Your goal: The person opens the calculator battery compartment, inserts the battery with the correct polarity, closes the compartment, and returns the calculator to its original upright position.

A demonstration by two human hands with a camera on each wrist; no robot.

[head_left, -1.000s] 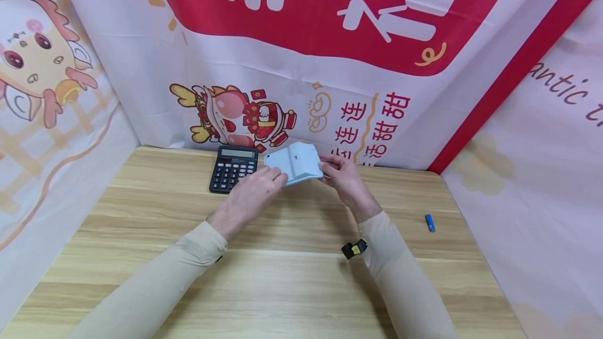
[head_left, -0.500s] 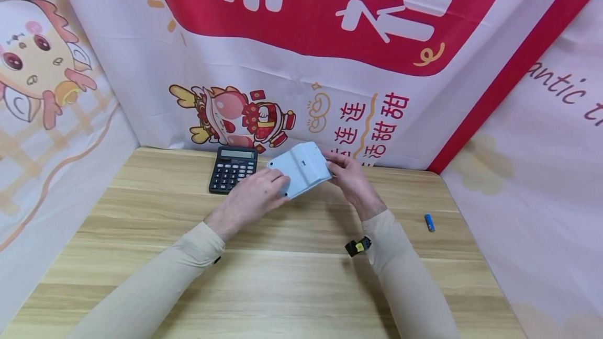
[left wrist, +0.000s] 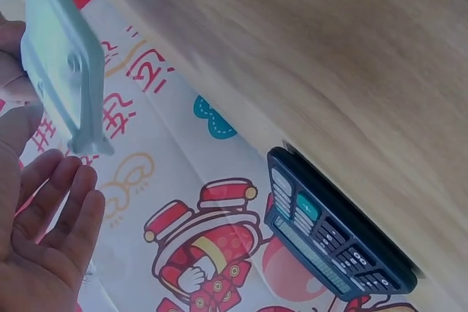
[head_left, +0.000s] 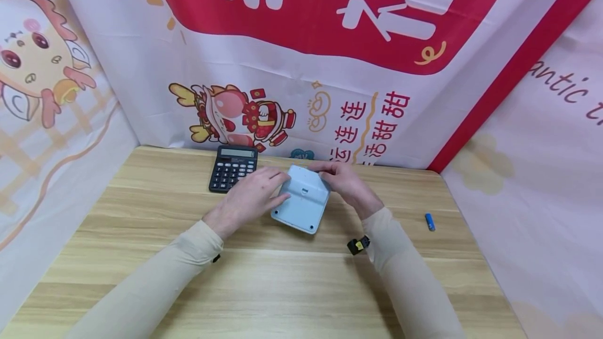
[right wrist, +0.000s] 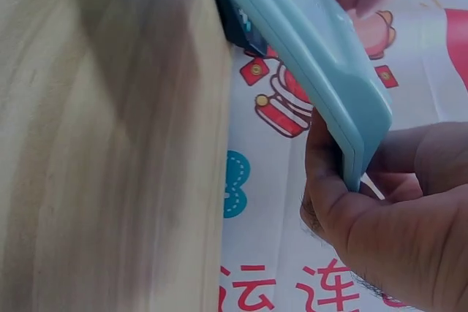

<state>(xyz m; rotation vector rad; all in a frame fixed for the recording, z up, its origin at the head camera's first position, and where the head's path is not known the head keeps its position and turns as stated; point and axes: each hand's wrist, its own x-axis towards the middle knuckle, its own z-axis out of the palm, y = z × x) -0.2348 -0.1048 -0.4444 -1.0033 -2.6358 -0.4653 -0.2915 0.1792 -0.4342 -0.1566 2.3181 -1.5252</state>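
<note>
Your right grip (head_left: 346, 187) pinches the far right corner of a pale-blue rectangular plastic device (head_left: 299, 211), tilted above the pale wood-grain table (head_left: 282, 292). Your left grip (head_left: 247, 198) is spread loosely at its left edge; contact is unclear. A black rectangular calculator (head_left: 233, 165) lies far left, a small blue cylinder (head_left: 430, 222) right.
</note>
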